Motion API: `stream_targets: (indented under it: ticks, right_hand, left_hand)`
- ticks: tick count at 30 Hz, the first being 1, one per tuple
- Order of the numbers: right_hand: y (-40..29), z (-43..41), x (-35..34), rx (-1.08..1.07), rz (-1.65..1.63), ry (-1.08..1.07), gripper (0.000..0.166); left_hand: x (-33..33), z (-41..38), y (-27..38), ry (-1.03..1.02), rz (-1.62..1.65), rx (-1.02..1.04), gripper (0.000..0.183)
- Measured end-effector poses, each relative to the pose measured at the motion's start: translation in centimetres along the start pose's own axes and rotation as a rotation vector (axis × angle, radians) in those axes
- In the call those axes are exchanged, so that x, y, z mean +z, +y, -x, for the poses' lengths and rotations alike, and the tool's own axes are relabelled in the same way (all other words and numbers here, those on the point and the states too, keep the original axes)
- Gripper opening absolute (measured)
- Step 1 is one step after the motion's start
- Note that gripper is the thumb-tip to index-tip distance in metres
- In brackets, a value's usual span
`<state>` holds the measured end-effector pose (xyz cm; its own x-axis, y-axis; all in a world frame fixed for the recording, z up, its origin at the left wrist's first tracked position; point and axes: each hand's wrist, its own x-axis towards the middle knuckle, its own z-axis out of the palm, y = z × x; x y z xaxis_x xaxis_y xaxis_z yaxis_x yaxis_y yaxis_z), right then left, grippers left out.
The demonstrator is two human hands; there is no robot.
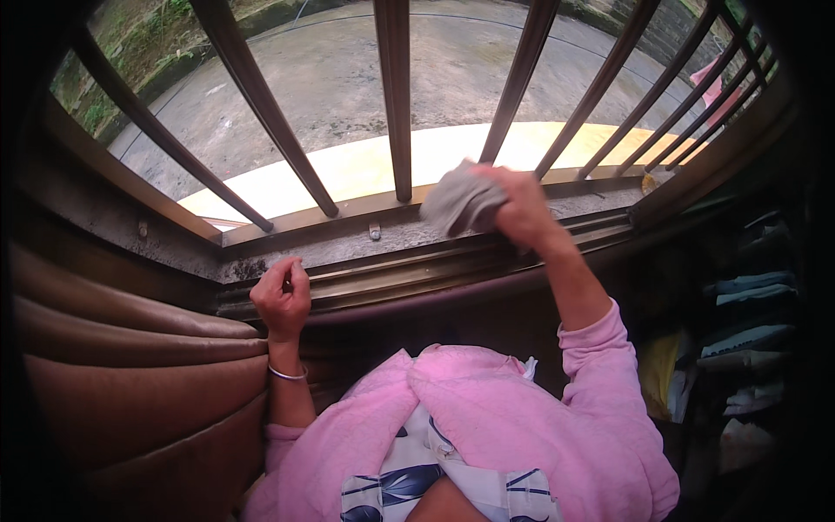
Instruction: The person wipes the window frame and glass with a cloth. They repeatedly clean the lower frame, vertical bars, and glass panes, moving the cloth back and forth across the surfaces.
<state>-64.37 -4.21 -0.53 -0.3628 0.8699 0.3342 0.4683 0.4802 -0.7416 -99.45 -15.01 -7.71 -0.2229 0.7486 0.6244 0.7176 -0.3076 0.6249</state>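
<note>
My right hand [522, 205] grips a bunched grey cloth [460, 199], slightly blurred, at the foot of the window's dark metal bars, over the dusty sill [339, 246]. Between the bars and me runs a brown metal sliding-window track [404, 277]. At the track's left end, my left hand [282, 293] is curled with thumb and forefinger close together; whether anything small sits between them cannot be seen. A small metal bracket [374, 231] stands on the sill between my hands.
Vertical bars [393, 98] cross the window opening, with concrete ground outside. A brown padded leather-like surface [150, 398] lies at left. Folded items [747, 339] are stacked in shadow at right. A yellowish object [648, 184] sits at the sill's right end.
</note>
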Motion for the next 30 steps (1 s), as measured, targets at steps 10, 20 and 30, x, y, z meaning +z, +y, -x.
stream_targets:
  ticks: [10, 20, 30]
  right_hand:
    - [-8.7, -0.8, -6.8, -0.324, -0.082, 0.871, 0.027]
    - [-8.6, -0.1, 2.3, -0.555, -0.090, -0.104, 0.066]
    - [5.7, 9.9, -3.3, -0.144, 0.456, 0.286, 0.012]
  left_hand:
    - [1.1, -2.8, 6.7, -0.209, 0.548, -0.088, 0.027]
    - [5.4, -5.8, 12.5, -0.076, 1.209, -0.334, 0.049]
    - [8.7, -6.4, 10.1, -0.418, -0.441, 0.183, 0.056]
